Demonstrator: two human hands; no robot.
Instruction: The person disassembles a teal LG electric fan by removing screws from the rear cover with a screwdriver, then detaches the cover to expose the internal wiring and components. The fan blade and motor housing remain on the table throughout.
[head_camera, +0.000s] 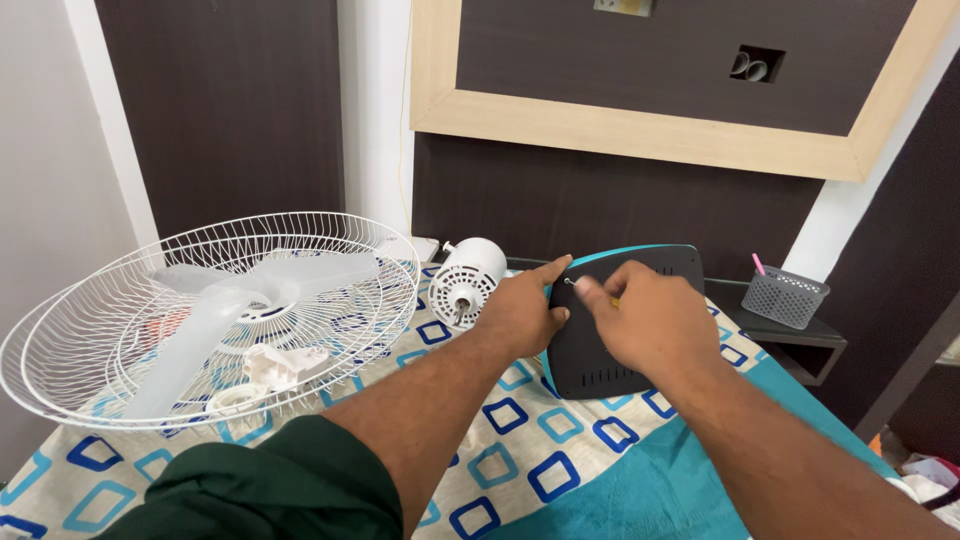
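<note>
Head view, looking down over both forearms to a bed with a patterned sheet of blue and teal squares on cream. Item one: a dark grey plastic cover with a teal edge and rows of vent slots, propped on the sheet and leaning back toward the dark headboard, so that its slotted face is turned up to the person. Left hand: laid against the cover's left edge, forefinger stretched out to the top corner, the other fingers curled; it appears to steady the panel rather than grip it. Right hand: closed around a small tool whose thin metal tip meets the cover near that same top corner, just beside the left forefinger (a yellow fleck shows between the fingers, likely the handle; its kind cannot be told for sure). Item two: a white fan motor, lying on its side behind the left hand, shaft end facing the camera, apart from the cover. Item three: a white wire fan guard, tilted on the left of the bed, acting as a shallow basket; within it lie translucent fan blades and some small white plastic fittings. Item four: a grey mesh basket on a dark bedside shelf to the right, holding a pink pen-like stick that pokes above its rim; other contents are hidden.
</note>
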